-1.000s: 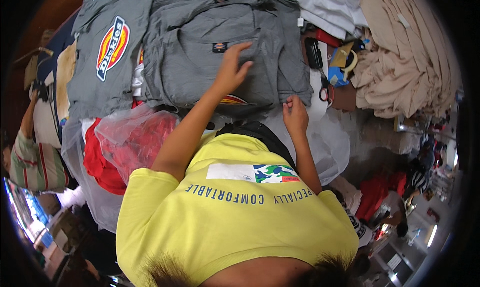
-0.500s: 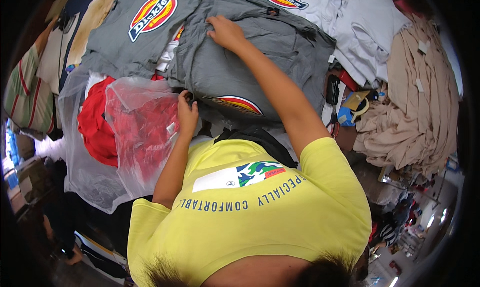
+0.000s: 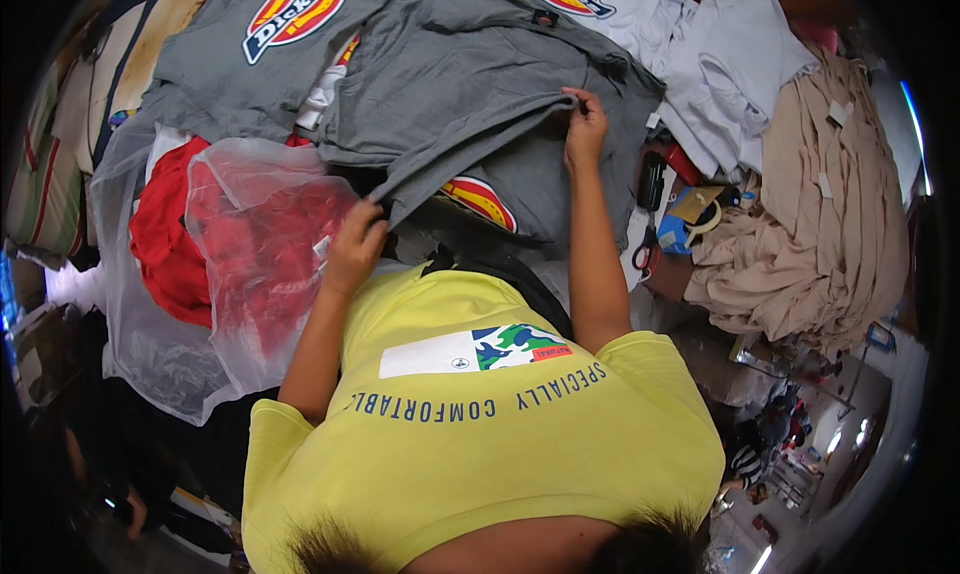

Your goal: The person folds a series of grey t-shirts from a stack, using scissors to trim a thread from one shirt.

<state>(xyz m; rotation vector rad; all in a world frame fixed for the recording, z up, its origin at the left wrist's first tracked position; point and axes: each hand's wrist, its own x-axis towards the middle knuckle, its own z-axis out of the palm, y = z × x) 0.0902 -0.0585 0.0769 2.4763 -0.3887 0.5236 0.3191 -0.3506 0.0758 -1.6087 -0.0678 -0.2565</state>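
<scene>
A grey T-shirt [image 3: 450, 79] lies spread in front of me, its near edge raised in a fold between my hands. At the fold's right end, my right hand [image 3: 586, 134] pinches the hem between thumb and fingers. My left hand [image 3: 357, 246] is closed on the shirt's lower left corner, close to a clear plastic bag [image 3: 235, 369]. Under the raised edge shows another grey shirt with a red and yellow printed emblem [image 3: 480, 202]. Red fabric [image 3: 170, 239] sits inside the bag.
Another grey shirt with an emblem [image 3: 225, 79] lies at the far left. White shirts [image 3: 735, 74] and a heap of beige garments [image 3: 820, 224] are on the right. Scissors [image 3: 646, 244], a tape roll [image 3: 704, 217] and a black tool [image 3: 651, 181] lie between. Striped fabric [image 3: 50, 199] is at the left.
My right hand has come from the shirt's far left part to its near right edge and taken hold there. The hem has been lifted; my left hand has shifted slightly nearer to me.
</scene>
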